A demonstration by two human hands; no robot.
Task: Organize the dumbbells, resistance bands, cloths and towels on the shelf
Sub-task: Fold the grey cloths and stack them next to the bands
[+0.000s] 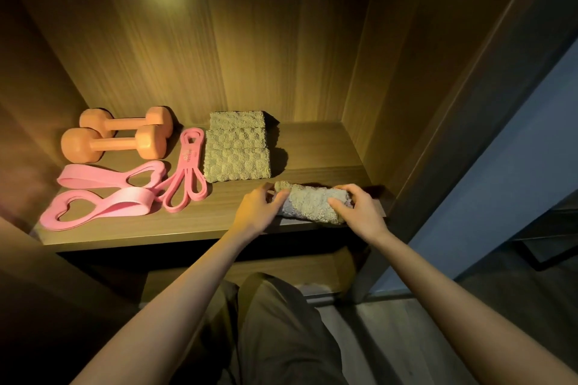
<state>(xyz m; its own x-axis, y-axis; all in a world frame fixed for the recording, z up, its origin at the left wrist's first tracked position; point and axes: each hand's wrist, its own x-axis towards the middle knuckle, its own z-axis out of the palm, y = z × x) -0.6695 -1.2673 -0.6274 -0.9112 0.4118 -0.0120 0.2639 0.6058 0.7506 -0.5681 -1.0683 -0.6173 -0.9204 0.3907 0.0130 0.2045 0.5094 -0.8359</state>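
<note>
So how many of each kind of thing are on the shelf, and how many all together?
Orange dumbbells: 2
Pink resistance bands: 3
Beige towels: 4, counting three folded and one rolled towel gripped by the left hand and right hand
Total: 9

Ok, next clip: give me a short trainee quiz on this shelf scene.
1. True or false: the left hand and the right hand both grip the rolled towel.
2. How many dumbbells lie on the shelf?
3. The folded towels lie: A) on the dumbbells, B) just right of the narrow band, C) under the rolled towel.
Key: 1 true; 2 two; 3 B.
</note>
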